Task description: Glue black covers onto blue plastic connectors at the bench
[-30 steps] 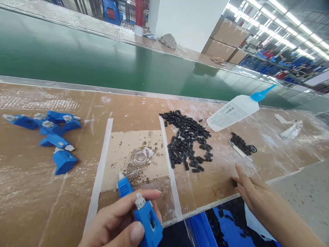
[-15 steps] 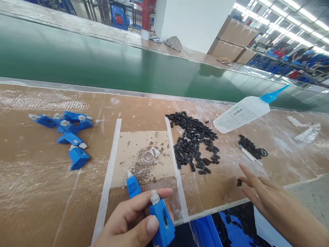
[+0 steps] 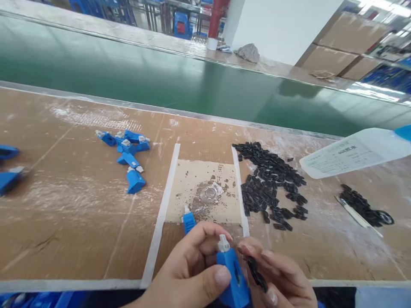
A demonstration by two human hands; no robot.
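My left hand (image 3: 195,267) grips a blue plastic housing (image 3: 236,278) with a white tip pointing up and a slot in its side. Behind the left fingers shows another blue piece (image 3: 189,220) with a white tip; I cannot tell whether it is held or lies on the table. Close beside the housing, my right hand (image 3: 282,278) is closed on a small black plastic part (image 3: 257,273), partly covered by the fingers. A pile of similar black parts (image 3: 269,171) lies beyond the right hand.
A taped cardboard patch (image 3: 180,179) carries a small clear dish (image 3: 208,194) amid wet spots. Several blue housings (image 3: 130,158) lie to the left. At right are a white bottle (image 3: 356,152) and a pale-handled tool (image 3: 356,214). A green belt (image 3: 154,77) runs behind.
My right hand has moved left to the blue housing, bringing the black part with it. The left hand still grips the housing. The view has shifted left.
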